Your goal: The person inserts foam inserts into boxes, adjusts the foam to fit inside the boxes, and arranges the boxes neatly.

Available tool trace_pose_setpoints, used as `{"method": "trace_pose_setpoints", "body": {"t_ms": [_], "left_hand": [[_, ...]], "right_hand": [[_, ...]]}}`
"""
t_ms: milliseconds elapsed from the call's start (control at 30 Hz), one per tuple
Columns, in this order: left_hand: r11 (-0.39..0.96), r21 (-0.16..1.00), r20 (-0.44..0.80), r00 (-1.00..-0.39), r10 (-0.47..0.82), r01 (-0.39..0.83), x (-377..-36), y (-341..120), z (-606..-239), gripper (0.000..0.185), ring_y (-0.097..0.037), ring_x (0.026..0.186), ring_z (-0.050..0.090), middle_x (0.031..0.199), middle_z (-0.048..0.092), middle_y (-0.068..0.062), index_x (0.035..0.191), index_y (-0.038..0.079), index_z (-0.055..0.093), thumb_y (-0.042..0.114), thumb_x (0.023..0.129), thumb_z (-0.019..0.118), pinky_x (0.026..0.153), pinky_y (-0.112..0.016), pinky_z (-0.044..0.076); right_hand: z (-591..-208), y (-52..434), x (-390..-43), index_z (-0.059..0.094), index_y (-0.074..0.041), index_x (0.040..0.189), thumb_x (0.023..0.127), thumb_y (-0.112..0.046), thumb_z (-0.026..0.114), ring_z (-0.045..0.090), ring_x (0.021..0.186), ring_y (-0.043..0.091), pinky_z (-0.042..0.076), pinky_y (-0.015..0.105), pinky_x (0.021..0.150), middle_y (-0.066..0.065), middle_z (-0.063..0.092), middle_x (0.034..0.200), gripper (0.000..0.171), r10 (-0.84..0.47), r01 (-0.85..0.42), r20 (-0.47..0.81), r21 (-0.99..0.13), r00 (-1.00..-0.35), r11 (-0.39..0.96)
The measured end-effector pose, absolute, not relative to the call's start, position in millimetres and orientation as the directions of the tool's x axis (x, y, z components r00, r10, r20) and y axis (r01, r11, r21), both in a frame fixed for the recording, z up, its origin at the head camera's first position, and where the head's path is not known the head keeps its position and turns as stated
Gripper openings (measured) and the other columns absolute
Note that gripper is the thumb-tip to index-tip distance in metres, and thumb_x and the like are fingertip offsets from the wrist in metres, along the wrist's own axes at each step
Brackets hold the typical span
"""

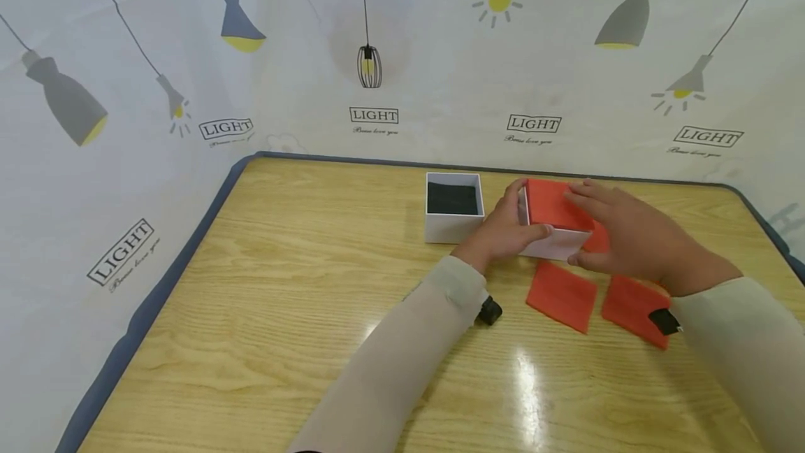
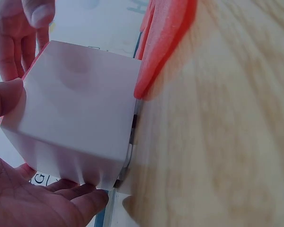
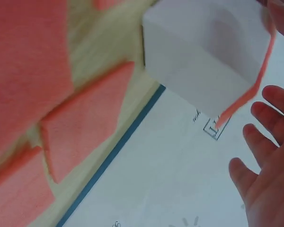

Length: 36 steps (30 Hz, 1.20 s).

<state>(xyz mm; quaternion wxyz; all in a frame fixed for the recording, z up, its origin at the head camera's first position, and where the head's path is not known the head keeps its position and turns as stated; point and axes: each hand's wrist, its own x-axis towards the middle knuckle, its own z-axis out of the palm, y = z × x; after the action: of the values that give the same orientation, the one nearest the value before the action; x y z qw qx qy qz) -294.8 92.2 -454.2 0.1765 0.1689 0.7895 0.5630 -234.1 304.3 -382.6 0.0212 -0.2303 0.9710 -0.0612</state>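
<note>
My left hand (image 1: 506, 229) grips a small white box (image 1: 547, 249), thumb along its front and fingers around its left side. A red felt-like square (image 1: 553, 205) lies across the box top, its edge running along the rim in the right wrist view. Over the right part of this square is my right hand (image 1: 641, 236), fingers extended and thumb by the near right corner. The right wrist view shows its fingers (image 3: 262, 123) spread beside the red edge. What lies inside the box is hidden under the square.
Left of the held box stands a second white box (image 1: 453, 228) with black sheets (image 1: 451, 199) inside. Nearer on the wooden table (image 1: 251, 313) lie a red square (image 1: 562, 297) and another red square (image 1: 632, 307). A printed curtain (image 1: 428, 89) hangs behind the table's dark edge.
</note>
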Motion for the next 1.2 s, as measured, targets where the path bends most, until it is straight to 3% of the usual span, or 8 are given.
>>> {"method": "trace_pose_setpoints", "body": {"t_ms": [200, 433, 567, 1033, 1200], "left_hand": [[0.303, 0.95, -0.082, -0.88, 0.468, 0.072, -293.9, 91.5, -454.4, 0.093, -0.016, 0.148, 0.04, 0.169, 0.033, 0.005, 0.167, 0.034, 0.019, 0.03, 0.095, 0.078, 0.124, -0.043, 0.034], [0.315, 0.946, -0.088, -0.874, 0.477, 0.076, -293.2, 90.4, -453.6, 0.092, -0.016, 0.149, 0.039, 0.169, 0.033, 0.005, 0.167, 0.034, 0.018, 0.033, 0.095, 0.076, 0.123, -0.042, 0.036], [0.311, 0.947, -0.087, -0.872, 0.481, 0.077, -293.0, 89.8, -452.0, 0.092, -0.017, 0.149, 0.039, 0.169, 0.033, 0.003, 0.167, 0.033, 0.018, 0.034, 0.096, 0.076, 0.123, -0.042, 0.036], [0.318, 0.946, -0.097, -0.874, 0.476, 0.068, -291.8, 88.3, -451.0, 0.092, -0.016, 0.149, 0.039, 0.169, 0.032, 0.004, 0.168, 0.033, 0.017, 0.034, 0.096, 0.075, 0.123, -0.041, 0.036], [0.326, 0.944, -0.107, -0.878, 0.467, 0.058, -291.2, 89.6, -450.3, 0.092, -0.016, 0.151, 0.038, 0.169, 0.032, 0.006, 0.167, 0.035, 0.017, 0.034, 0.096, 0.076, 0.124, -0.042, 0.035]], "right_hand": [[-389.2, 302.9, -228.0, 0.042, 0.0, 0.159, 0.082, -0.032, 0.091, 0.022, 0.156, 0.052, 0.021, 0.073, 0.121, 0.022, 0.038, 0.166, 0.096, -0.486, -0.481, 0.0, -0.153, -0.874, 0.864], [-391.1, 299.3, -225.0, 0.042, -0.004, 0.161, 0.085, -0.037, 0.089, 0.025, 0.156, 0.048, 0.038, 0.069, 0.114, 0.02, 0.037, 0.167, 0.096, -0.467, -0.452, -0.061, -0.162, -0.882, 0.877], [-391.4, 298.5, -224.8, 0.042, -0.004, 0.161, 0.085, -0.037, 0.088, 0.027, 0.155, 0.047, 0.042, 0.068, 0.112, 0.019, 0.038, 0.167, 0.094, -0.473, -0.461, -0.064, -0.149, -0.879, 0.875], [-388.8, 291.3, -224.1, 0.048, -0.005, 0.157, 0.085, -0.033, 0.087, 0.041, 0.148, 0.047, 0.047, 0.066, 0.107, 0.019, 0.045, 0.162, 0.087, -0.461, -0.448, -0.074, -0.146, -0.884, 0.882], [-387.9, 287.6, -227.1, 0.05, -0.006, 0.156, 0.086, -0.033, 0.086, 0.043, 0.147, 0.048, 0.039, 0.067, 0.115, 0.018, 0.049, 0.16, 0.083, -0.474, -0.46, -0.074, -0.151, -0.878, 0.875]]}}
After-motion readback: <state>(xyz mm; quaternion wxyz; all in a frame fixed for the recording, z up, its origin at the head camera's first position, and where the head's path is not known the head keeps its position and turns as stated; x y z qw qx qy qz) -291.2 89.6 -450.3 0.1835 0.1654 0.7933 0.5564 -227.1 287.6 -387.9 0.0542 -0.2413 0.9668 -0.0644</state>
